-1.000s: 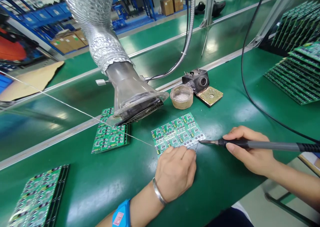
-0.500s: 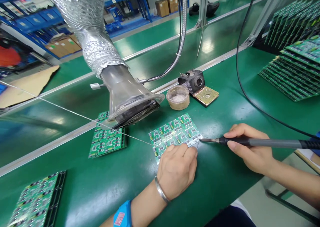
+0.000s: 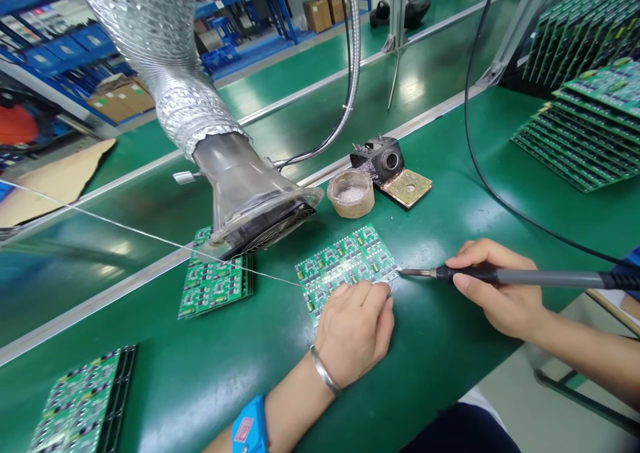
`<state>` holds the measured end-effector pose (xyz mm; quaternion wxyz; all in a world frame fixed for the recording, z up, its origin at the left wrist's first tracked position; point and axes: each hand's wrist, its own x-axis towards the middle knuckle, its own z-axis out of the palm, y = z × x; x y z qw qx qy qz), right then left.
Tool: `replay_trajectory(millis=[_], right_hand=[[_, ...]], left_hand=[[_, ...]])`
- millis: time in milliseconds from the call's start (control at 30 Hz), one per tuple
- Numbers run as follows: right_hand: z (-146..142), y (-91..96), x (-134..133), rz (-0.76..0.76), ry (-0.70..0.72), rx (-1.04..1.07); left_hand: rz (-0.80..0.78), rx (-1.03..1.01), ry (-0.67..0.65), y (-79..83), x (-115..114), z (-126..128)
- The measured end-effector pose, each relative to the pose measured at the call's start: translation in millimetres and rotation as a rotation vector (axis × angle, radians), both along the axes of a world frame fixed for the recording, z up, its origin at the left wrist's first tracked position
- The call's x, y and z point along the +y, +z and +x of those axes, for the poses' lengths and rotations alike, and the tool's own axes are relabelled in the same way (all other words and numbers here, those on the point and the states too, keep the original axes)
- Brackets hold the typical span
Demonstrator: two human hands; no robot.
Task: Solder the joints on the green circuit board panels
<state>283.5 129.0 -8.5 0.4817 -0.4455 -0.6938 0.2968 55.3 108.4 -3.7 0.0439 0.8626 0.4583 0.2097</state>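
A green circuit board [image 3: 345, 263] lies flat on the green bench in front of me. My left hand [image 3: 356, 330] rests on its near edge with fingers curled, pinching a thin solder wire [image 3: 125, 228] that runs off to the far left. My right hand [image 3: 500, 293] is closed round the grey handle of a soldering iron [image 3: 510, 277]. The iron's tip touches the board's right near corner, just beside my left fingertips. I wear a metal bangle and a blue wrist strap on the left arm.
A foil fume duct with a clear hood [image 3: 250, 196] hangs over a second stack of boards [image 3: 215, 281]. Behind stand a round tin [image 3: 351, 192] and an iron stand with sponge [image 3: 395, 170]. More board stacks sit at the right [image 3: 585, 140] and near left [image 3: 80, 403]. The iron's black cable [image 3: 480, 173] loops across.
Hands, iron and board keep nearly the same pose. The view has shifted slightly, so everything sits a little further left and higher in the picture.
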Motion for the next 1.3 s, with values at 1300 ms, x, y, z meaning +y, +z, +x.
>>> replay_trajectory(millis=[1300], right_hand=[[1, -1.6, -4, 0.044, -0.166, 0.101]], left_hand=[[-0.087, 0.154, 0.198, 31.8, 23, -61]])
